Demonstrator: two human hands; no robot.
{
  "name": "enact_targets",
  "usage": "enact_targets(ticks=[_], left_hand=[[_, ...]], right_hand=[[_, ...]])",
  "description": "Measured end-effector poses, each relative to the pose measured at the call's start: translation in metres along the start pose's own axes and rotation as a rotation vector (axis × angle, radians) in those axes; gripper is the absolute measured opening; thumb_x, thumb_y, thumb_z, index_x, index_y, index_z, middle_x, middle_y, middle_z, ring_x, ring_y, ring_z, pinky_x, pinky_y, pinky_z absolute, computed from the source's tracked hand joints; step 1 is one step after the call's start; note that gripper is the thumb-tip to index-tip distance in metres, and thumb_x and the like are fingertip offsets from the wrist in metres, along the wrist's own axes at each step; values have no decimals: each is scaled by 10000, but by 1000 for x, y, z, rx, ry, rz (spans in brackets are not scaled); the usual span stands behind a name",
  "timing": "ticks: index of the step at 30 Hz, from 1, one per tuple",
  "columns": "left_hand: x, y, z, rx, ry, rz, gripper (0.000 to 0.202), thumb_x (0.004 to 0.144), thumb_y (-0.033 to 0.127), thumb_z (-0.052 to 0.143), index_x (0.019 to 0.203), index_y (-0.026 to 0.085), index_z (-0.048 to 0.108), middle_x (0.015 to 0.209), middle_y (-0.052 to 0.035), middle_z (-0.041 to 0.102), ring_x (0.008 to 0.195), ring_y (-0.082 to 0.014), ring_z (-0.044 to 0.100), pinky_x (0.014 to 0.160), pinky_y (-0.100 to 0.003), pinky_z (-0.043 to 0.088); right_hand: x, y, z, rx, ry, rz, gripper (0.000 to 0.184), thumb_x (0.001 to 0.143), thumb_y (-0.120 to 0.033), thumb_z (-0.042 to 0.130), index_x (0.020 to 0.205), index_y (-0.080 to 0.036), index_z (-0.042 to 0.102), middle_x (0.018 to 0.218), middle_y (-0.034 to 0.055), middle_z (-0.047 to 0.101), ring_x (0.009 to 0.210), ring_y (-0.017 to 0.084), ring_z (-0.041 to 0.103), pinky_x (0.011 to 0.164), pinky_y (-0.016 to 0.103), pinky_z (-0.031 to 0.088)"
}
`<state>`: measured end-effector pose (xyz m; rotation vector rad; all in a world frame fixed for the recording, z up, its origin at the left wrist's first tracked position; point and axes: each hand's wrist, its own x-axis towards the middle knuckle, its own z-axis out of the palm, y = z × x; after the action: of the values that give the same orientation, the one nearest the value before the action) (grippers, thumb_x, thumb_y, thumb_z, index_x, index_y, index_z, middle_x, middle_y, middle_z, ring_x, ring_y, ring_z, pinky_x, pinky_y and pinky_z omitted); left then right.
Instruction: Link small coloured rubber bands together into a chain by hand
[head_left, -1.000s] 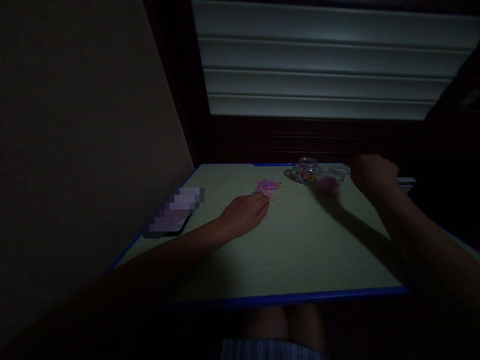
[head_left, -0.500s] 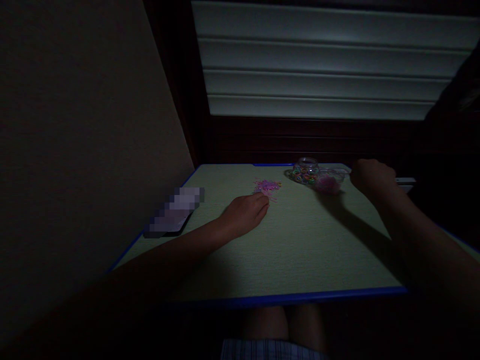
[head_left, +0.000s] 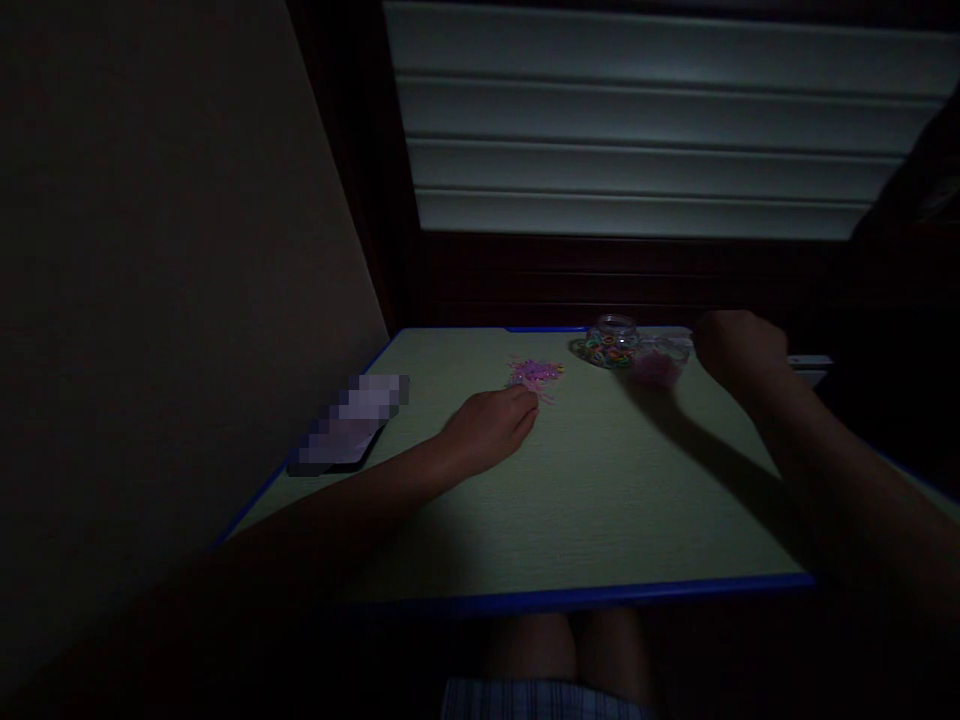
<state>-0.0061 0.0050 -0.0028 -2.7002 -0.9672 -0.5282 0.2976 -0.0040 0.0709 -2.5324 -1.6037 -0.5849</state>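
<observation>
Head view: your left hand [head_left: 489, 428] lies on the green desktop [head_left: 592, 500], its fingers curled and the fingertips at the near edge of a loose pile of pink rubber loom bands [head_left: 535, 376]. Treat the grip as unconfirmed: the fingers sit close together, but you cannot tell from this view whether they are pinching a band. The hand's position keeps the pile directly within reach.

Your right hand [head_left: 739, 350] is at the far right of the desktop, in dim light, just beside a clear plastic dish [head_left: 660, 358] holding more pink bands. Its fingers are folded and partly hidden, so you cannot tell whether they are apart, together or clamped on anything. The dish sits close to this hand, probably for short reach.

A glass jar of multicoloured loom bands [head_left: 611, 345] stands at the far edge, just left of the dish and beyond the pile, which suggests that the supply is kept out of the working area. On the left, well apart from the bands, a dark flat object with a pixelated top [head_left: 349, 425] lies near the wall [head_left: 172, 300]. The desk's blue edge strip [head_left: 570, 596] runs across the near side, above your plaid shorts [head_left: 547, 698].
</observation>
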Motion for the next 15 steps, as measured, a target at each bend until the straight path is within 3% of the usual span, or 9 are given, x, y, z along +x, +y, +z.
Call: enact_targets(ticks=[8, 15], left_hand=[[0, 2, -4, -12, -26, -15, 221, 913, 244, 339, 879, 182, 549, 878, -25, 593, 749, -134, 568, 662, -248, 421], [0, 2, -3, -16, -23, -16, 236, 917, 248, 329, 880, 178, 552, 876, -26, 592, 753, -142, 574, 666, -256, 428]], right_hand=[[-3, -5, 0, 1, 16, -126, 311, 842, -301, 429, 984, -156, 664, 977, 180, 660, 901, 315, 636, 685, 364, 464], [-7, -6, -4, 4, 37, -129, 320, 865, -293, 406, 997, -150, 660, 984, 186, 653, 889, 293, 633, 671, 342, 430]])
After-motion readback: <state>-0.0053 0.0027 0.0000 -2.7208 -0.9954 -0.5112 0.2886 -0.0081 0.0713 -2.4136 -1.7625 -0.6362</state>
